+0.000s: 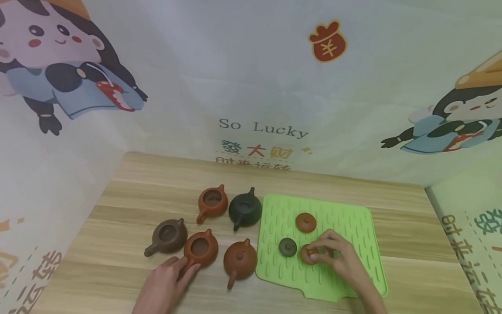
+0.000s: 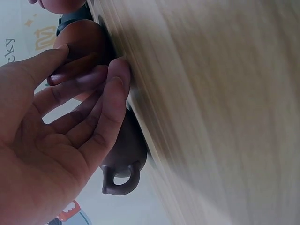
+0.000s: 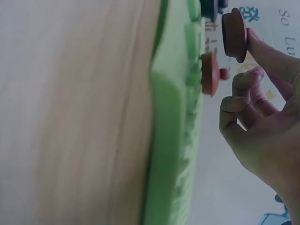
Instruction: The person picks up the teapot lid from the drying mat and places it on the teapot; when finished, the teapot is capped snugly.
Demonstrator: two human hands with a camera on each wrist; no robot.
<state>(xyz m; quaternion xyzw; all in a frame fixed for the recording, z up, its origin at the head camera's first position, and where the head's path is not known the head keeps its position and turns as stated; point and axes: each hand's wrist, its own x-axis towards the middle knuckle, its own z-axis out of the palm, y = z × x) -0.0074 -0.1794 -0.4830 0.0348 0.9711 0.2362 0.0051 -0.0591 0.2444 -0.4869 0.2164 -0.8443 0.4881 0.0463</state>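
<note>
In the head view my left hand (image 1: 161,283) pinches the handle of an orange-brown clay teapot (image 1: 208,248), which stands lidless on the table. The left wrist view shows the thumb and fingertips at that teapot's (image 2: 84,40) handle. My right hand (image 1: 345,257) pinches a brown teapot lid (image 1: 307,254) by its knob. In the right wrist view that lid (image 3: 233,35) is held raised above the green mat (image 1: 341,209). On the mat lie a reddish lid (image 1: 306,222) and a dark lid (image 1: 288,247), just beside the held one.
Left of the mat stand a lidded reddish teapot (image 1: 240,259), a black teapot (image 1: 245,208), an open orange-brown teapot (image 1: 212,201) and an open dark brown teapot (image 1: 169,236). A printed cloth (image 1: 251,78) hangs behind the wooden table (image 1: 137,183).
</note>
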